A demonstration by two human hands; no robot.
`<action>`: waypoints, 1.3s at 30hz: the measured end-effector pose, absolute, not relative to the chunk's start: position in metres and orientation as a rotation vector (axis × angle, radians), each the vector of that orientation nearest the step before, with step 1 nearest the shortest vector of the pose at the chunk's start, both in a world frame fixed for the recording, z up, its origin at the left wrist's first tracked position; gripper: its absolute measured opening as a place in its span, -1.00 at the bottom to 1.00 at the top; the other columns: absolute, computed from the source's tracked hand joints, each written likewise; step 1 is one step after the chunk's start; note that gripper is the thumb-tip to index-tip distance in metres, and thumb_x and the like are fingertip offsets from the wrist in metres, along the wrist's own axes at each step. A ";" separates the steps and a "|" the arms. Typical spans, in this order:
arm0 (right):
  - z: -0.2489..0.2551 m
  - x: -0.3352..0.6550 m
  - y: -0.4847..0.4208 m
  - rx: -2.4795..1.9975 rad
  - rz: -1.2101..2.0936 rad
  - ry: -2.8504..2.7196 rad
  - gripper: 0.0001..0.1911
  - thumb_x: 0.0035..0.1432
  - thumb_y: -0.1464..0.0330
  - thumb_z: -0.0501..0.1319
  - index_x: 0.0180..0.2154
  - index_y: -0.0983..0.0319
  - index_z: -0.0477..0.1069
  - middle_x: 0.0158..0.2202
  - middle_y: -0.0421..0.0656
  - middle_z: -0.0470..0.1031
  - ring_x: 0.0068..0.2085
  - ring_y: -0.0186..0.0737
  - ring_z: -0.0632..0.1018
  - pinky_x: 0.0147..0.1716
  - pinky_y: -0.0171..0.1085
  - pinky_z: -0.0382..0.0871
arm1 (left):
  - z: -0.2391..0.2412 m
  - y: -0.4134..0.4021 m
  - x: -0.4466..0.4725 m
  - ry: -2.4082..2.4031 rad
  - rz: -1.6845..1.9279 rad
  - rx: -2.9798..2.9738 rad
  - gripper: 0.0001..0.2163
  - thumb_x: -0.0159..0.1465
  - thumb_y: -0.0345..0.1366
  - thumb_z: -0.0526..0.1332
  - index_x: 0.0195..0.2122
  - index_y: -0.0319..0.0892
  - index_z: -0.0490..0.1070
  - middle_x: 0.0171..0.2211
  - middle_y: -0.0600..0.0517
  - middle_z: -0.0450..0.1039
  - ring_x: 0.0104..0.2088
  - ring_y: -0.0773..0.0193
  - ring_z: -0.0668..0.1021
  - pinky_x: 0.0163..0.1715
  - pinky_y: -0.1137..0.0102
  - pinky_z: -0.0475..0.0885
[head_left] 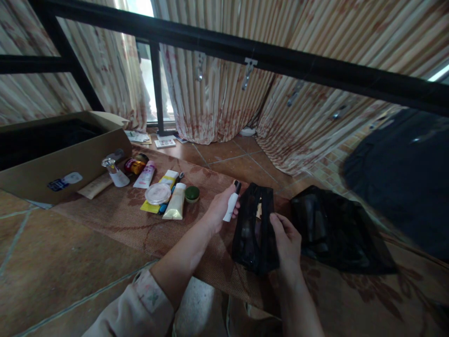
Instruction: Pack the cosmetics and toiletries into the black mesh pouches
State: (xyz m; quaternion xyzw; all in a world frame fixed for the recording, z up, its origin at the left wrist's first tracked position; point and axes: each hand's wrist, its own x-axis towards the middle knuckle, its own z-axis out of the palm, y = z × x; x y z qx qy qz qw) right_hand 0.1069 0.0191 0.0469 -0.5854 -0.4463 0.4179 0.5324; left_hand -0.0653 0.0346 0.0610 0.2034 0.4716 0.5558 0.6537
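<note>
My left hand [220, 206] is closed around a small white tube with a black cap [231, 206], tilted beside a black mesh pouch [245, 234]. The pouch lies on the brown cloth with its top opening apart, and something gold-coloured [259, 209] shows inside. At the pouch's right edge, my right hand [287, 236] pinches the rim between thumb and fingers. To the left of my left hand are a green-lidded jar [192, 194], a pale gold squeeze tube [176, 202] and a round clear-lidded container [157, 193].
Farther left lie a pink-and-white tube [145, 174], an amber jar [134, 166], a clear bottle [117, 174] and a beige tube [94, 186], near a cardboard box [77, 164]. A second black mesh bag [340, 234] rests at right. A dark metal bar [224, 42] crosses above.
</note>
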 end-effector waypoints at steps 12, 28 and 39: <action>0.049 0.106 0.019 -1.392 1.006 -1.050 -0.58 -0.09 0.07 0.34 -0.32 0.28 0.53 -0.44 -0.18 0.52 -0.44 -0.28 0.47 -0.45 -0.33 0.34 | 0.060 0.035 -0.065 1.082 1.253 0.461 -0.59 0.23 0.06 0.12 -0.36 -0.25 0.42 -0.62 0.05 0.38 -0.68 0.41 0.40 -0.70 0.54 0.26; 0.047 0.106 0.020 -1.381 1.012 -1.038 -0.55 -0.11 0.04 0.35 -0.32 0.29 0.54 -0.47 -0.19 0.51 -0.47 -0.28 0.46 -0.48 -0.33 0.34 | 0.056 0.037 -0.065 1.076 1.261 0.473 -0.59 0.20 0.09 0.15 -0.41 -0.23 0.40 -0.63 0.06 0.39 -0.68 0.41 0.40 -0.71 0.54 0.26; 0.046 0.107 0.020 -1.395 1.003 -1.055 -0.57 -0.08 0.06 0.34 -0.31 0.28 0.54 -0.44 -0.19 0.51 -0.44 -0.29 0.46 -0.43 -0.33 0.34 | 0.057 0.036 -0.065 1.089 1.269 0.495 -0.58 0.18 0.10 0.17 -0.41 -0.24 0.39 -0.61 0.05 0.40 -0.68 0.42 0.41 -0.71 0.54 0.26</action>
